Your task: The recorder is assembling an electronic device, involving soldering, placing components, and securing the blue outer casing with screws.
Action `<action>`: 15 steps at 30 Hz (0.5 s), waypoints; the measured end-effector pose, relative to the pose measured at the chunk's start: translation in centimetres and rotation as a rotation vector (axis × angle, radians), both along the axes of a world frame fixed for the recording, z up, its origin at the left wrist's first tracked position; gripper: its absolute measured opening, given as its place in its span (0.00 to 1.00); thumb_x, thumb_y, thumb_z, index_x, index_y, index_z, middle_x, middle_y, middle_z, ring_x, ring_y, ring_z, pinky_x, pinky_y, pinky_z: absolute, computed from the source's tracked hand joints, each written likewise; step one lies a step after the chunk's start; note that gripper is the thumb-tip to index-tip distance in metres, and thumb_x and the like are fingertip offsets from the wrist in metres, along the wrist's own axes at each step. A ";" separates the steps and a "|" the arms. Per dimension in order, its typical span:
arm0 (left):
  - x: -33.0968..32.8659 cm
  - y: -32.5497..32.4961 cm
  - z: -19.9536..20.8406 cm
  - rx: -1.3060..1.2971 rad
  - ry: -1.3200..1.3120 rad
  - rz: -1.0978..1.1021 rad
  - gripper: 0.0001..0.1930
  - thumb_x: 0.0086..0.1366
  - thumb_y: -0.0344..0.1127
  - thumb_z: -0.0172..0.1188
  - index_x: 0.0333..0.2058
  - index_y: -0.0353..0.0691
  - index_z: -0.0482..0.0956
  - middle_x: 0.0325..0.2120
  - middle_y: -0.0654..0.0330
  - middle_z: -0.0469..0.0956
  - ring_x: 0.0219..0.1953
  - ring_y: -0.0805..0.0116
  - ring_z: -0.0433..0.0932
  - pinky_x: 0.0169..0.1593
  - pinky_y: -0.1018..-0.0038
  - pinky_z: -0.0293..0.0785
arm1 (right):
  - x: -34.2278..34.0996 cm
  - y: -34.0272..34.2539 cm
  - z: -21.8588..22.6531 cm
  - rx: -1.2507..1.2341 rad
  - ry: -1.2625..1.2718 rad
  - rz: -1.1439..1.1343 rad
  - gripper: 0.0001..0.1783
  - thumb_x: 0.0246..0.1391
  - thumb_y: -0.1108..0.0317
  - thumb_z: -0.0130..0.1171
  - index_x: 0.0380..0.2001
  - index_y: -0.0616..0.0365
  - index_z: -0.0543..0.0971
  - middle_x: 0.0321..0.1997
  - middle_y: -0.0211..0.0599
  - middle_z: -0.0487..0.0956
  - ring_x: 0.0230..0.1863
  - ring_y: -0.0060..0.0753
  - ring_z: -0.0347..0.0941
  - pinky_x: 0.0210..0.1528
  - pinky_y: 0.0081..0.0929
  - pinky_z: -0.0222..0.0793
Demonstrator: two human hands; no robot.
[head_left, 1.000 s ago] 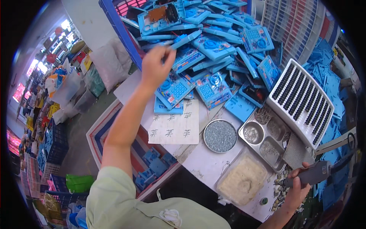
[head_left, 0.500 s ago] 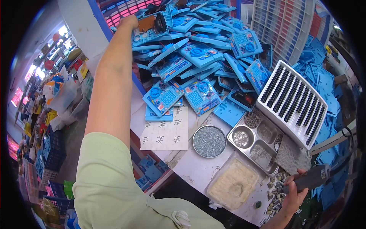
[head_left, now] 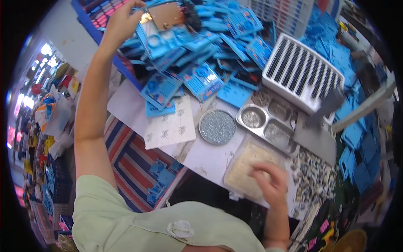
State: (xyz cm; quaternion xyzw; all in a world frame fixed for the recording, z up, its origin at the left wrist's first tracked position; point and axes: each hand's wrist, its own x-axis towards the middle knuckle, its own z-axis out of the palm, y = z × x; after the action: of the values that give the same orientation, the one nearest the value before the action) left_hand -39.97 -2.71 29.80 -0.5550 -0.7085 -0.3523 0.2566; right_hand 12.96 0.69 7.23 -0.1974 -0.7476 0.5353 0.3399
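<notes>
At the upper left, my left hand (head_left: 122, 23) grips the edge of an opened blue plastic toy housing (head_left: 154, 42). A brown circuit board (head_left: 167, 16) and dark wires show inside it. The housing is tilted over a heap of similar blue toys with buttons (head_left: 203, 80). My right hand (head_left: 272, 180), slightly blurred, hovers over a beige slab (head_left: 245, 168) in a clear plastic tray. Its fingers are bent and apart, with nothing visible in them. A dark electric screwdriver (head_left: 329, 105), smeared by motion, hangs near the white tray on the right.
A round dish of small metal screws (head_left: 217, 127) stands beside a steel compartment tray (head_left: 264, 122). A white tray with rows of black parts (head_left: 304, 71) leans behind. Loose small metal parts (head_left: 312, 178) cover the right edge. A marked sheet (head_left: 172, 124) lies left.
My right hand has let go of the electric screwdriver and moved left over the beige slab. My left hand has drawn the opened housing nearer and tilted it. The view has shifted.
</notes>
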 end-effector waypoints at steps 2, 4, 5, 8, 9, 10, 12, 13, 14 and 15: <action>8.0 1.1 -7.3 -0.072 -0.517 -0.321 0.17 0.66 0.32 0.59 0.52 0.35 0.78 0.42 0.64 0.80 0.42 0.78 0.77 0.47 0.79 0.73 | -2.9 -0.2 -2.0 -0.114 -0.095 0.131 0.22 0.56 0.70 0.67 0.54 0.64 0.81 0.42 0.42 0.85 0.44 0.32 0.82 0.48 0.27 0.75; 13.8 1.6 -14.9 -0.143 -0.585 -0.363 0.16 0.66 0.32 0.59 0.52 0.37 0.78 0.38 0.64 0.80 0.40 0.80 0.78 0.44 0.82 0.72 | -5.4 -0.6 -3.9 -0.486 0.198 0.202 0.37 0.63 0.65 0.62 0.71 0.62 0.62 0.61 0.39 0.77 0.57 0.29 0.75 0.58 0.28 0.71; 17.5 1.4 -18.6 -0.148 -0.808 -0.481 0.16 0.67 0.32 0.59 0.53 0.36 0.78 0.37 0.64 0.80 0.38 0.80 0.79 0.44 0.83 0.71 | -6.7 0.1 -5.8 -0.573 0.373 0.173 0.35 0.65 0.63 0.60 0.70 0.63 0.62 0.61 0.39 0.77 0.56 0.28 0.75 0.58 0.29 0.71; 26.9 -0.5 -27.0 -0.178 -1.386 -0.535 0.21 0.70 0.30 0.57 0.60 0.35 0.71 0.39 0.60 0.82 0.35 0.77 0.79 0.40 0.80 0.75 | -5.2 1.4 -6.6 -0.817 0.628 -0.040 0.29 0.69 0.60 0.57 0.67 0.64 0.65 0.58 0.37 0.78 0.53 0.25 0.76 0.57 0.28 0.72; 29.3 -1.6 -27.7 -0.246 -1.436 -0.541 0.22 0.70 0.30 0.56 0.61 0.35 0.70 0.39 0.60 0.82 0.34 0.77 0.79 0.39 0.79 0.76 | -4.1 1.7 -6.3 -0.886 0.666 -0.132 0.28 0.70 0.59 0.56 0.65 0.64 0.67 0.56 0.36 0.79 0.52 0.24 0.76 0.56 0.28 0.72; 31.4 -2.8 -27.8 -0.312 -1.487 -0.545 0.23 0.71 0.30 0.56 0.63 0.35 0.69 0.40 0.59 0.82 0.33 0.76 0.79 0.38 0.78 0.77 | -2.7 1.9 -6.6 -0.853 0.568 -0.220 0.26 0.70 0.59 0.56 0.64 0.64 0.68 0.55 0.36 0.79 0.50 0.23 0.77 0.55 0.27 0.73; 34.1 -4.6 -28.3 -0.433 -1.429 -0.511 0.26 0.72 0.32 0.55 0.66 0.32 0.66 0.37 0.59 0.83 0.29 0.75 0.78 0.33 0.76 0.76 | 0.3 2.3 -7.3 -0.791 0.369 -0.361 0.24 0.71 0.59 0.55 0.61 0.64 0.70 0.52 0.35 0.81 0.47 0.21 0.78 0.52 0.25 0.75; 34.5 -5.1 -29.0 -0.524 -1.258 -0.531 0.27 0.72 0.33 0.56 0.67 0.32 0.65 0.35 0.58 0.83 0.28 0.75 0.77 0.33 0.76 0.75 | 1.4 2.5 -7.8 -0.706 0.282 -0.392 0.24 0.71 0.58 0.55 0.60 0.64 0.71 0.48 0.34 0.81 0.45 0.20 0.78 0.49 0.23 0.74; 34.3 -5.7 -29.5 -0.602 -1.076 -0.550 0.27 0.72 0.33 0.56 0.67 0.31 0.64 0.33 0.58 0.83 0.27 0.75 0.76 0.32 0.75 0.74 | 2.2 2.8 -8.3 -0.619 0.202 -0.410 0.24 0.71 0.57 0.56 0.60 0.64 0.73 0.45 0.32 0.82 0.42 0.20 0.78 0.46 0.21 0.73; 34.4 -6.1 -29.7 -0.672 -0.892 -0.566 0.28 0.72 0.33 0.57 0.67 0.31 0.64 0.31 0.58 0.82 0.26 0.75 0.76 0.31 0.74 0.73 | 2.8 2.8 -8.5 -0.534 0.119 -0.421 0.24 0.70 0.55 0.56 0.59 0.63 0.74 0.42 0.31 0.83 0.39 0.20 0.78 0.43 0.18 0.73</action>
State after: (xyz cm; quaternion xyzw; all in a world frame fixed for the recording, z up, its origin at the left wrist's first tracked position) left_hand -5.55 -8.78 0.11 -0.5711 -0.6450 -0.3624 -0.3558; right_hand 15.74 3.48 -1.29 -0.3980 -0.5029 0.6406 0.4222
